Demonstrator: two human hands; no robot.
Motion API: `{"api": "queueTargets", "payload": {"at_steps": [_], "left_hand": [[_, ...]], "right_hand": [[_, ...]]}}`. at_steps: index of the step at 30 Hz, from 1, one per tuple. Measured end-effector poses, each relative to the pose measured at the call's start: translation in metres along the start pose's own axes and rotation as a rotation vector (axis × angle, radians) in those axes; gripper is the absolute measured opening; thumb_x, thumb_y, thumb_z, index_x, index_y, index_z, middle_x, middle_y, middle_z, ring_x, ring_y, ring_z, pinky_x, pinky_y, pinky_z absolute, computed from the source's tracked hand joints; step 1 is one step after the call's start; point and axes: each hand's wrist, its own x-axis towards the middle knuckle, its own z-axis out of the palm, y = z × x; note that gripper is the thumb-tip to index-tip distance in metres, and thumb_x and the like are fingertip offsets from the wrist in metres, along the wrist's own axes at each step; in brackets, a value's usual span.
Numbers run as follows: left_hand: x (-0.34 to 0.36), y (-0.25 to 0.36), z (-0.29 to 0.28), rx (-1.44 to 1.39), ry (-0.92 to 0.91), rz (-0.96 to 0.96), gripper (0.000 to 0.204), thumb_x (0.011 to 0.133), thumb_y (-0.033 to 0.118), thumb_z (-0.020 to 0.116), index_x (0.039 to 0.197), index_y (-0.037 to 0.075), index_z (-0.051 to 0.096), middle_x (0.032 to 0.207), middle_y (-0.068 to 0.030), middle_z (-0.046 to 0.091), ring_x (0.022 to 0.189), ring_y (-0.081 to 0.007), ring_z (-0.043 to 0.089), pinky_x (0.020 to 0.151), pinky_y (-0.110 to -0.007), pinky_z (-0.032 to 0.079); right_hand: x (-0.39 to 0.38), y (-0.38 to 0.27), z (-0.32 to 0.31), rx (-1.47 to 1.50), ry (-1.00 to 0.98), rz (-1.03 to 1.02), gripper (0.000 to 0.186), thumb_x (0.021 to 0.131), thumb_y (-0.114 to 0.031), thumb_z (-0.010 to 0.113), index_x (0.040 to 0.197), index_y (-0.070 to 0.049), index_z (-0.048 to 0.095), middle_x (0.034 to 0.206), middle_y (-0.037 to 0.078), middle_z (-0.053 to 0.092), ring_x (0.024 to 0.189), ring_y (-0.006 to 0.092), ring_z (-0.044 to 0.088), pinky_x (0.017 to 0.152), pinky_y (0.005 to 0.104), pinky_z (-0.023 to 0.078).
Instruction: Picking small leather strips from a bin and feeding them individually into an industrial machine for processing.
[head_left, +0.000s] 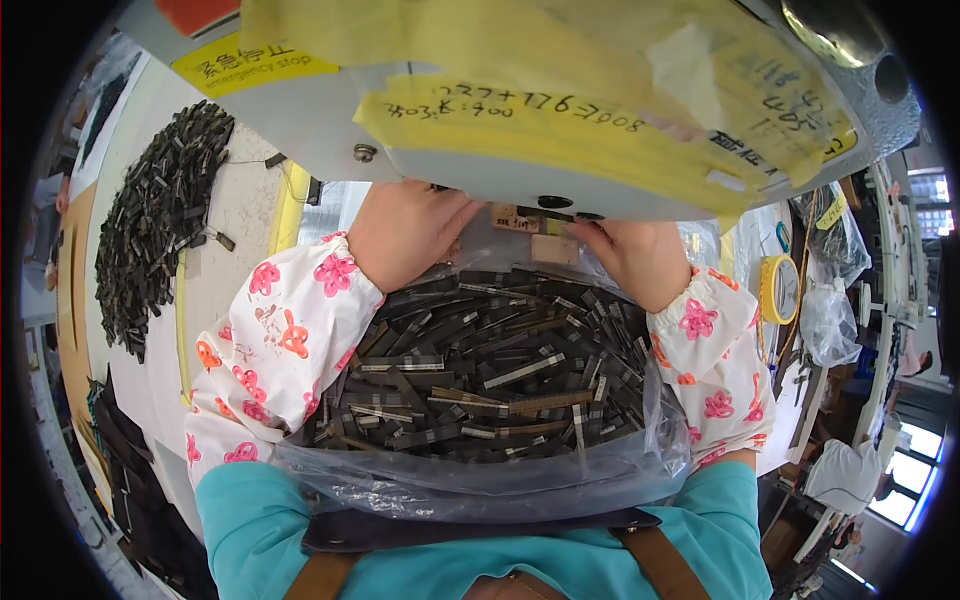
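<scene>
A pale grey machine housing [335, 125] spans the top of the view, with a yellow label [250, 66] printed in two lines of dark text at its upper left, beside a red patch [197, 12]. Across its face run overlapping strips of yellow tape [600, 140] carrying black handwritten characters and figures. Below, between the person's forearms, a clear plastic bag [470, 490] lies spread open, heaped with dark strips [520, 370], long and narrow, many with a paler edge, crossing one another at all angles. On the left, a mound of small dark pieces [160, 220] sits on the pale counter [240, 200]; at right are a roll of yellow tape [778, 290] and another clear bag [830, 325]. Both arms, in white sleeves with pink and orange flowers, reach forward past the heap to the housing's lower edge. The left hand [405, 232] is bent inward, its fingers partly hidden there; the right hand [640, 255] faces it, thumb pointing inward near two small wooden blocks [553, 250]. Whether either hand's fingers hold anything, I cannot tell.
</scene>
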Motion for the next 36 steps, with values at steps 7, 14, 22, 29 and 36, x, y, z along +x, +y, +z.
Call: {"api": "queueTargets", "payload": {"at_steps": [7, 14, 22, 29, 36], "left_hand": [[-0.007, -0.003, 0.000, 0.063, -0.075, 0.006, 0.019, 0.067, 0.005, 0.057, 0.086, 0.005, 0.062, 0.082, -0.0167, 0.056, 0.071, -0.0344, 0.055, 0.059, -0.041, 0.045], [0.006, 0.004, 0.006, -0.060, 0.037, 0.157, 0.028, 0.065, 0.004, 0.059, 0.092, 0.010, 0.064, 0.086, -0.0119, 0.059, 0.074, -0.0298, 0.059, 0.058, -0.038, 0.048], [0.018, 0.014, 0.005, -0.028, -0.030, 0.121, 0.024, 0.069, 0.009, 0.058, 0.090, 0.016, 0.067, 0.084, -0.0043, 0.063, 0.074, -0.0239, 0.061, 0.059, -0.034, 0.049], [0.011, 0.009, 0.009, -0.053, 0.015, 0.181, 0.022, 0.067, 0.009, 0.058, 0.086, 0.015, 0.067, 0.080, -0.0040, 0.062, 0.074, -0.0237, 0.060, 0.059, -0.034, 0.049], [0.011, 0.011, 0.007, 0.005, 0.015, 0.180, 0.027, 0.065, 0.007, 0.057, 0.089, 0.017, 0.067, 0.080, -0.0033, 0.062, 0.074, -0.0223, 0.060, 0.058, -0.033, 0.049]], "right_hand": [[-0.001, 0.005, 0.001, 0.151, 0.022, -0.037, 0.015, 0.074, -0.011, 0.062, 0.088, -0.006, 0.060, 0.082, 0.014, 0.060, 0.073, 0.0346, 0.057, 0.061, 0.0420, 0.046], [-0.001, 0.002, 0.009, 0.106, 0.080, 0.049, 0.015, 0.073, -0.008, 0.062, 0.087, -0.006, 0.062, 0.080, 0.015, 0.060, 0.072, 0.0354, 0.057, 0.062, 0.0415, 0.046], [0.001, -0.004, 0.024, 0.169, 0.179, 0.097, 0.019, 0.068, -0.007, 0.064, 0.086, -0.005, 0.061, 0.083, 0.015, 0.060, 0.073, 0.0366, 0.057, 0.064, 0.0423, 0.046], [0.010, -0.017, 0.015, 0.184, 0.135, -0.013, 0.018, 0.072, -0.001, 0.062, 0.089, -0.003, 0.066, 0.085, 0.015, 0.061, 0.078, 0.0313, 0.058, 0.068, 0.0363, 0.046], [0.012, -0.019, 0.014, 0.148, 0.084, -0.033, 0.020, 0.072, 0.000, 0.061, 0.090, -0.004, 0.066, 0.086, 0.016, 0.060, 0.079, 0.0310, 0.058, 0.068, 0.0363, 0.046]]}}
